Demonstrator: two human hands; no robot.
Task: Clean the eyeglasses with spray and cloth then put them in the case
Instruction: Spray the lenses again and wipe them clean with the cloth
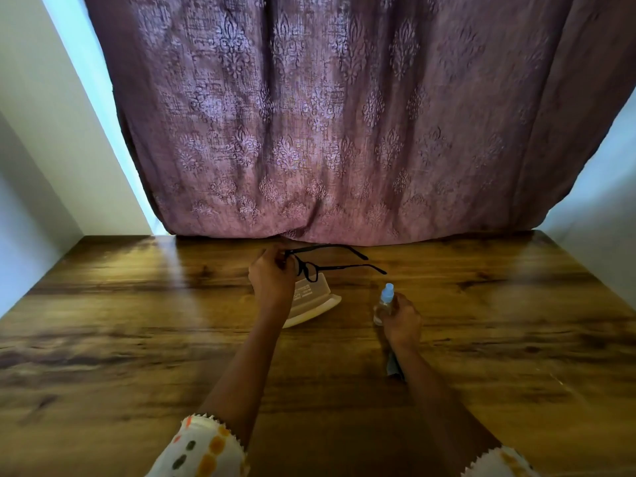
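Observation:
My left hand point(272, 275) grips black-framed eyeglasses point(330, 265) by one end of the frame and holds them above the table, temples unfolded and pointing right. Under them an open beige glasses case point(315, 299) lies on the wooden table point(137, 321), partly hidden by my left wrist. My right hand point(401, 320) is closed around a small clear spray bottle point(385, 299) with a light blue cap, cap up and toward the glasses. A grey-blue cloth point(394, 366) peeks out below my right wrist; I cannot tell whether the hand holds it.
A purple patterned curtain point(344, 115) hangs along the table's far edge. White walls point(41, 166) close in on both sides. Bare wood spreads to the left and right of my arms.

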